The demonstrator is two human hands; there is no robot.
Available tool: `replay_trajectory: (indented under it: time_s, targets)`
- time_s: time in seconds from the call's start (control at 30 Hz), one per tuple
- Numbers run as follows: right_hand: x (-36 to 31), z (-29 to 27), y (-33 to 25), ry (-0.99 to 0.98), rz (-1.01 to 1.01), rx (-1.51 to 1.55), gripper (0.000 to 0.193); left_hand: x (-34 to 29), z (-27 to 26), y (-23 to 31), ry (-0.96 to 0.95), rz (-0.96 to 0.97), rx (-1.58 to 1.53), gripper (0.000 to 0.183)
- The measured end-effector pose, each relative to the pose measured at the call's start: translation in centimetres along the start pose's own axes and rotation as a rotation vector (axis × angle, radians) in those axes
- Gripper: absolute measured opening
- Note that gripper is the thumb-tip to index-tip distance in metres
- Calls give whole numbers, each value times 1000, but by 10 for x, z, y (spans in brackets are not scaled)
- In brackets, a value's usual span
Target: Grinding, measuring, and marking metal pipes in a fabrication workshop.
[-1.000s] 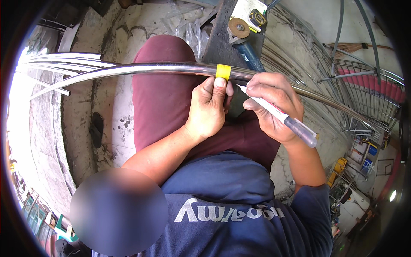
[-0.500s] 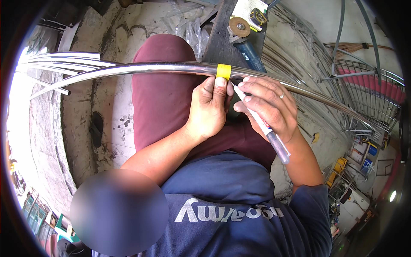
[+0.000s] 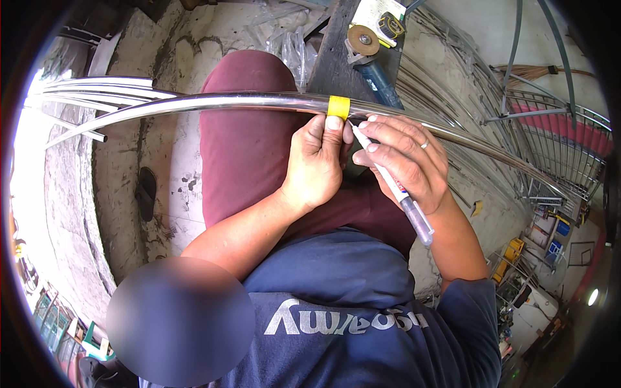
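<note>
A long shiny metal pipe runs from left to right in front of me, passing over my thigh. Around it is wrapped a narrow yellow band. My left hand is closed, its thumb pressing the band's lower end against the pipe; its other fingers are curled and partly hidden. In my right hand a white marker pen is gripped, with its clear cap on the back end. The pen's tip is at the pipe's near side, just right of the band. My right fingertips are close beside the pipe.
A dark bench ahead holds an angle grinder with a brown disc, and a tape measure. More metal pipes lie at the left, with thin rods on the right. A sandal rests on the floor.
The marker pen and my right hand have shifted very slightly, the pen's tip moving up toward the pipe. My left hand keeps its hold on the yellow band.
</note>
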State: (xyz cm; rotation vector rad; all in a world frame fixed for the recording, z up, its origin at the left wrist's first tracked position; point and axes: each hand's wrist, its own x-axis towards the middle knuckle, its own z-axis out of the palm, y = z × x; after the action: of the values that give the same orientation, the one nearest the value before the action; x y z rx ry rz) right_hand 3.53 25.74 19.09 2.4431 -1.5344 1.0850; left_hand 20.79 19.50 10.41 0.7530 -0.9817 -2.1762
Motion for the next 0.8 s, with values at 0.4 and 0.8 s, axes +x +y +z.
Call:
replay_trajectory:
  time_s: [0.4,0.8]
  targets:
    - [6,-1,1,1,6,13,44,-1,11,12,69,-11,77,40]
    - [20,-3,1,19,47,50,46,0,10,12,66,-5,100,40]
